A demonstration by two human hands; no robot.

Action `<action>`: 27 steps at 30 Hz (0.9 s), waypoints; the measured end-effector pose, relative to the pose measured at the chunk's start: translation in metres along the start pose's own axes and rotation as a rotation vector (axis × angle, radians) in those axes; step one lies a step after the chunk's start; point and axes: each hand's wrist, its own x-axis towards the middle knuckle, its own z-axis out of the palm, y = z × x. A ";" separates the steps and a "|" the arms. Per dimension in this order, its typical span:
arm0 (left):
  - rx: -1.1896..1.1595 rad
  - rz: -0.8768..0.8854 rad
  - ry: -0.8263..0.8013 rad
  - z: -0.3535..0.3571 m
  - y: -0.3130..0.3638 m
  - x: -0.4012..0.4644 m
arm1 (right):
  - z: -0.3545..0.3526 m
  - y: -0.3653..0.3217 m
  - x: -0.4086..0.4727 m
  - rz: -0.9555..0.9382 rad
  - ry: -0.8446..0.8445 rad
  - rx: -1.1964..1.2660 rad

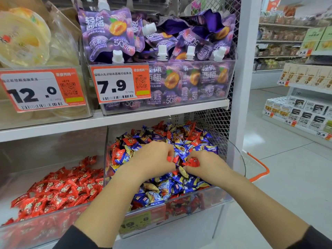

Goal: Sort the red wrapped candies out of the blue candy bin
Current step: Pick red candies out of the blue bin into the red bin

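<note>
Both hands work in the blue candy bin (212,198), at five o'clock on the shelf unit. The right hand (206,165) pinches a red candy (192,162) in its grip; the left hand (154,159) curls around more red wrappers, collecting several before emptying. More red pieces lie scattered toward twelve o'clock. The red candy bin (45,229) waits at nine o'clock, close for dropping.

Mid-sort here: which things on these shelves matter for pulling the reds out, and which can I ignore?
Part of the job:
- mixed candy bin, blue and red candies together
- red candy pinched by the right hand
- left hand, fingers curled round red candies in the pile
- red-only bin to the left

Just there:
- purple jelly pouches
- 7.9 price tag
- 12.0 price tag
- orange basket
</note>
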 end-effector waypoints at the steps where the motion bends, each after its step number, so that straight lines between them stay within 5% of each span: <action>1: 0.017 0.022 -0.062 0.001 0.003 -0.001 | 0.001 0.000 0.001 0.016 0.024 0.021; 8: 0.128 0.065 -0.145 0.017 0.010 -0.001 | -0.013 0.015 0.008 0.166 0.198 0.270; 19: 0.238 0.119 -0.077 0.030 0.011 0.006 | -0.005 0.013 0.022 0.007 0.054 -0.197; 23: 0.149 0.070 -0.052 0.021 0.003 0.005 | 0.000 0.016 0.024 -0.025 0.161 -0.374; 27: 0.063 0.005 -0.085 0.013 -0.004 0.002 | 0.004 0.027 0.024 0.044 0.231 -0.210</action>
